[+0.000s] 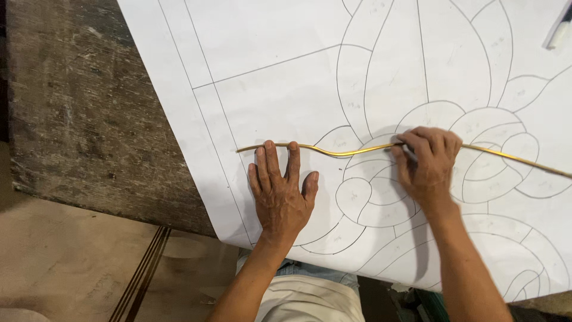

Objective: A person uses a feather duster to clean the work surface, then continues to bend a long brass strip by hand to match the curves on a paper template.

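A long thin brass-coloured strip (351, 152) lies across a large white paper sheet (286, 89) drawn with curved flower-like outlines. My left hand (281, 191) rests flat on the paper, its fingertips pressing the strip near its left end. My right hand (428, 164) is closed around the strip further right, fingers curled over it. The strip waves gently between the hands and runs on to the right edge of the view.
The paper covers a worn dark wooden table (83, 113), bare at the left. A white marker-like object (560, 30) lies at the top right. Below the table edge are a floor with several thin strips (140, 277) and my lap.
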